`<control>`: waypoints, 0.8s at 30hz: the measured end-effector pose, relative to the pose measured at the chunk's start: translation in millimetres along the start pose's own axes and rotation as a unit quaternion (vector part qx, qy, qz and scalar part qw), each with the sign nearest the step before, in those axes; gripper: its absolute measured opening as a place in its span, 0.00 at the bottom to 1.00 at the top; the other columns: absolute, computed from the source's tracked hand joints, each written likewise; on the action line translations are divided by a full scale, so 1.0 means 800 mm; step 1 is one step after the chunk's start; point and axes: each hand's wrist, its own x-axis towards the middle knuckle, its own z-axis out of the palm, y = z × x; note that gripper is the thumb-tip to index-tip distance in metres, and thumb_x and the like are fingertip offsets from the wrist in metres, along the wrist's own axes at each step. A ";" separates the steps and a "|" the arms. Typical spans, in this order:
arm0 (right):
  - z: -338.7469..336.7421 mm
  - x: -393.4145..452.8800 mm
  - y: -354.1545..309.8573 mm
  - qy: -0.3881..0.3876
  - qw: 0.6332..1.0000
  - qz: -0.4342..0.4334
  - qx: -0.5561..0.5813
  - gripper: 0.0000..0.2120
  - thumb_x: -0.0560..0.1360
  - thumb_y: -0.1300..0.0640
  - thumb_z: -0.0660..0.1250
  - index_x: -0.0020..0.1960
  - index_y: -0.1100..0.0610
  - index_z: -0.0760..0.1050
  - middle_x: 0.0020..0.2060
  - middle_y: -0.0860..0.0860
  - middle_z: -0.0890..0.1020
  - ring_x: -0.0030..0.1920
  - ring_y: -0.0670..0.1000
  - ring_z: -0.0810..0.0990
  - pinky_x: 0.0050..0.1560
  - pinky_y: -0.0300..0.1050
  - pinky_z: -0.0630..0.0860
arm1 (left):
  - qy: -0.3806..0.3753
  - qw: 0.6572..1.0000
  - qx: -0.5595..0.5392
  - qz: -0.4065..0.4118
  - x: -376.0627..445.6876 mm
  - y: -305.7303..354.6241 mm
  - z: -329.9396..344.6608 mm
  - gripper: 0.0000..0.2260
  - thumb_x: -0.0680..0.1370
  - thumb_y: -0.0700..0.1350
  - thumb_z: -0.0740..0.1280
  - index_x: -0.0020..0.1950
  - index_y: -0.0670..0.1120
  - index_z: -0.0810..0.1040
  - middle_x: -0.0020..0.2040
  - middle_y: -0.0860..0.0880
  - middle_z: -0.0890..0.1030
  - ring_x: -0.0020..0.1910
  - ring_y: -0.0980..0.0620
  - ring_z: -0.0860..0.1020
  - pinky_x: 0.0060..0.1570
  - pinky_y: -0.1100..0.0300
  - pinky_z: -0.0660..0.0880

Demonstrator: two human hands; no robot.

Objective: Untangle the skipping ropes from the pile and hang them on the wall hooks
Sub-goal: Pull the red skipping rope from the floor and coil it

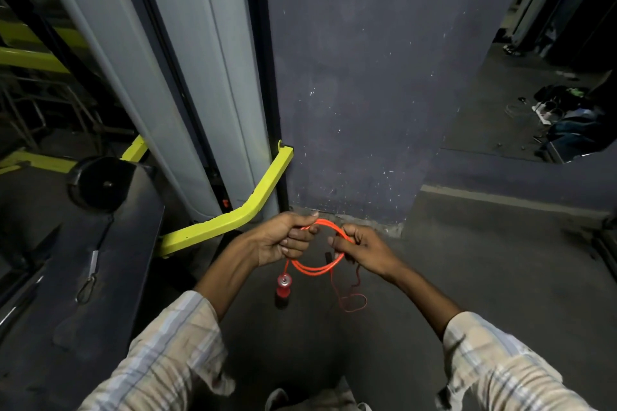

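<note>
Left hand (pixel 283 238) and right hand (pixel 362 248), fingers curled, pinch a bright orange plastic skipping rope (pixel 315 269) coiled in loops between them, above the grey concrete floor (pixel 484 277). Its red cylindrical handle (pixel 283 285) dangles below the left hand. Yellow-green metal bar (pixel 233 213) far left.

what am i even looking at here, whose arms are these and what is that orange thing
There is no machine here. A camera worn on a person's head looks forward and down, so the arms reaching in from the bottom are the wearer's own, in checked sleeves. The left hand and the right hand both grip an orange skipping rope, gathered into loops between them. One red handle hangs below the left hand, and a thin stretch of rope trails onto the grey floor. Ahead is a dark wall; to the left, a yellow-green metal bar. No wall hooks are in view.
</note>
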 end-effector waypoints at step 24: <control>-0.060 -0.031 0.180 0.181 0.959 0.114 -0.186 0.14 0.78 0.62 0.67 0.35 0.53 0.72 0.26 0.41 0.74 0.31 0.39 0.70 0.39 0.45 0.72 | 0.209 0.942 -0.123 0.233 -0.062 0.056 -0.077 0.13 0.84 0.50 0.57 0.43 0.46 0.73 0.26 0.54 0.67 0.21 0.59 0.63 0.21 0.66 0.59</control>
